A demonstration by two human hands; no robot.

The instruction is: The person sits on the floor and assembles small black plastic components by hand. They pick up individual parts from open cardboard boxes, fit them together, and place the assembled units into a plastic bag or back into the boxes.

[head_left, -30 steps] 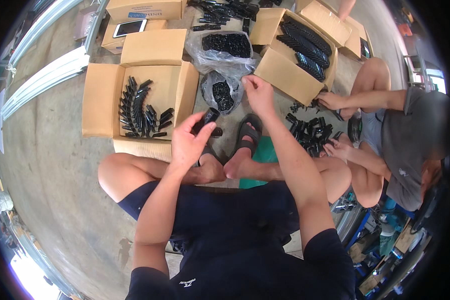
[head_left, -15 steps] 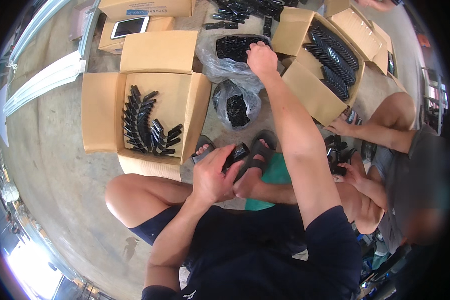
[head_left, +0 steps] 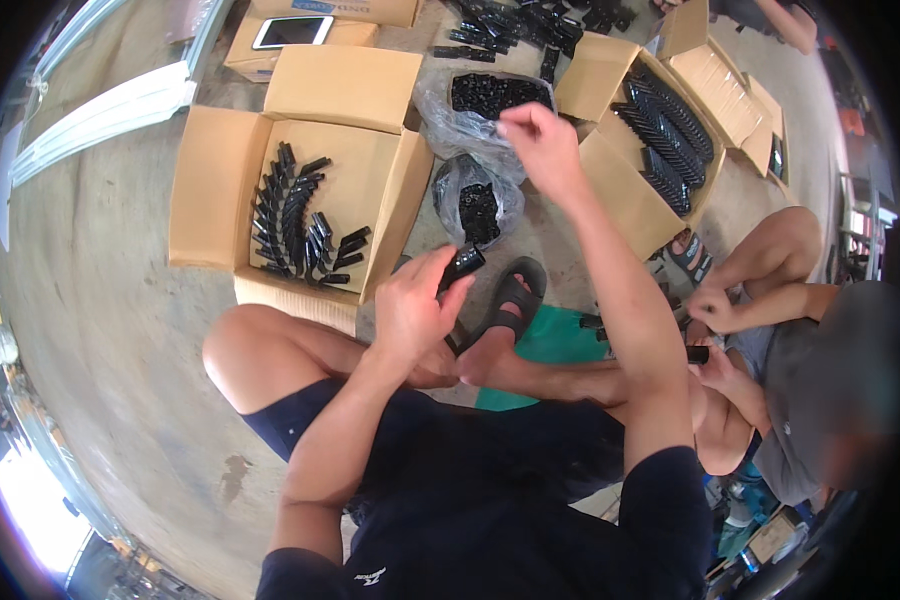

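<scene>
A rough grey concrete floor (head_left: 100,330) spreads under everything, dusty and stained. On it sits a big open cardboard box (head_left: 205,190), flaps folded out flat, its matte brown bottom holding a loose fan of slim black plastic parts (head_left: 300,225). To the right a second cardboard box (head_left: 620,190) stands open, packed with neat rows of long black pieces (head_left: 665,130). Between the two boxes lie two crinkled clear plastic bags: the upper bag (head_left: 440,100) filled with small black bits, the lower bag (head_left: 450,180) gathered round a darker clump. More black parts lie scattered in a loose heap (head_left: 530,20) on the floor at the top.

The person sits cross-legged in dark shorts, a black rubber sandal (head_left: 515,295) on one foot, a green mat (head_left: 560,345) beneath. Another person's hands (head_left: 710,310) work at the right (kept apart from the wearer's own), a small black piece by them.

The left hand (head_left: 410,310) is closed around a short black plastic part (head_left: 462,268), thumb and fingers clamping its lower end, the glossy tip poking out above the knees, just beside the first box's corner. The right hand (head_left: 540,145) is raised over the upper bag, fingertips drawn together and pointing down; whether they pinch anything cannot be told.
</scene>
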